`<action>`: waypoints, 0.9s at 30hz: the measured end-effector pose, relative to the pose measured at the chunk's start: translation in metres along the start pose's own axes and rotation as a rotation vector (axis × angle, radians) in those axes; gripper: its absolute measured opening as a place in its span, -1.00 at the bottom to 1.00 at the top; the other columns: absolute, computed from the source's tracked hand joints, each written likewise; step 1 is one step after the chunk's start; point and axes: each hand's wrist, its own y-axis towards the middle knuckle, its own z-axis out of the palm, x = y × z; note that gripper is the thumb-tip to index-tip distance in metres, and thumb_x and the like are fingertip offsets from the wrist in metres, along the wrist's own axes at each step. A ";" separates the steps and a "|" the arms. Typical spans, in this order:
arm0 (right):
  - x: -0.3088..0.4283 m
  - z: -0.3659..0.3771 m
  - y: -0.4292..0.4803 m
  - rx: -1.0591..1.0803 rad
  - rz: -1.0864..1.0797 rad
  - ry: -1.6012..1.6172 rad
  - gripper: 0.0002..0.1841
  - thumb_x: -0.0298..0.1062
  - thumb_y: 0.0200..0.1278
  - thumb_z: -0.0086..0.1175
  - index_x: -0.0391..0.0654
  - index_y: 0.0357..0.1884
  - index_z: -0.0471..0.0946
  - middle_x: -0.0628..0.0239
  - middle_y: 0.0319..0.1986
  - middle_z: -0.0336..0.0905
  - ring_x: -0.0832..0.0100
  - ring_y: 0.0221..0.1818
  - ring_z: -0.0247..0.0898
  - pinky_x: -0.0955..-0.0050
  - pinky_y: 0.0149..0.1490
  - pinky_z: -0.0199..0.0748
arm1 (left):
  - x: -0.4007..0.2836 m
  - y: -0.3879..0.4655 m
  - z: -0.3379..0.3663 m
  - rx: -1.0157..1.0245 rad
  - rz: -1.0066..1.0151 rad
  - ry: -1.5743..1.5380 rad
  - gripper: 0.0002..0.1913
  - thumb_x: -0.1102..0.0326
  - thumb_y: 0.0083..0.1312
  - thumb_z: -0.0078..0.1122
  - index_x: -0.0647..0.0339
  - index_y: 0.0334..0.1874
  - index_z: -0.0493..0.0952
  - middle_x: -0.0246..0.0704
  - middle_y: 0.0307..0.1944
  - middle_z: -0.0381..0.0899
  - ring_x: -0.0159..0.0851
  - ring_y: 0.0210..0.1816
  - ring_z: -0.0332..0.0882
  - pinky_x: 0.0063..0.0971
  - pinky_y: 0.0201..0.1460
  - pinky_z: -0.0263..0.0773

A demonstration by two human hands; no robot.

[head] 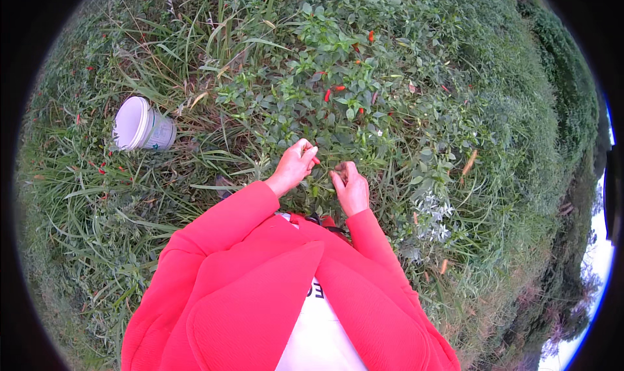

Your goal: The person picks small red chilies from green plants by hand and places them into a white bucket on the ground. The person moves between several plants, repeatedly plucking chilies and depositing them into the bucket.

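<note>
My left hand (295,165) is closed around a red chili pepper (316,160), whose tip shows beyond the thumb. To its right, my right hand (352,185) has thumb and fingertips bent close together among the leaves of a chili plant; whether it pinches a stem or leaf I cannot tell. Several ripe chilies hang on the plants above the hands, among them a red one (327,96) and an orange-red one (371,36). A white plastic bucket (161,131) lies tipped on its side in the grass at the left, its mouth facing left.
Long grass blades (190,54) grow among the chili plants at the upper left. White-leaved sprigs (434,215) stand right of my right forearm. More red chilies (102,168) dot the growth at far left. Dense green bushes (560,63) rise along the right edge.
</note>
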 end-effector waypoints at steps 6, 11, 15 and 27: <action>-0.035 -0.001 -0.013 -0.004 0.149 0.248 -0.67 -0.13 0.40 0.19 -0.24 -0.33 0.52 0.32 -0.63 0.52 0.37 -0.59 0.42 0.34 -0.42 0.34 | 0.004 -0.004 0.021 0.023 0.008 0.003 -0.83 0.26 0.55 0.00 0.16 -0.20 0.35 -0.51 -0.51 0.35 -0.59 -0.58 0.15 -0.66 -0.57 0.10; -0.048 0.005 -0.013 0.242 0.830 1.147 -0.76 -0.11 0.36 0.27 -0.06 -0.30 0.56 0.60 -0.56 0.39 0.69 -0.68 0.06 0.63 -0.56 0.02 | 0.012 -0.010 0.026 0.052 0.007 0.005 -0.83 0.26 0.55 -0.01 0.17 -0.19 0.34 -0.51 -0.49 0.36 -0.59 -0.58 0.15 -0.67 -0.56 0.10; -0.047 0.010 -0.021 0.207 0.877 1.324 -0.81 -0.18 0.33 0.31 -0.01 -0.26 0.55 0.59 -0.53 0.39 0.71 -0.66 0.04 0.67 -0.54 0.01 | 0.018 -0.009 0.030 0.044 0.009 0.005 -0.82 0.26 0.56 -0.02 0.18 -0.22 0.37 -0.52 -0.50 0.35 -0.60 -0.59 0.14 -0.67 -0.58 0.07; -0.056 0.024 -0.037 -0.075 0.700 1.033 -0.89 -0.19 0.34 0.27 0.09 -0.27 0.59 0.68 -0.42 0.52 0.75 -0.44 0.28 0.67 -0.38 0.14 | 0.049 -0.006 0.044 -0.037 0.060 0.157 -0.81 0.29 0.54 0.00 0.21 -0.26 0.43 -0.48 -0.49 0.51 -0.57 -0.54 0.30 -0.58 -0.52 0.26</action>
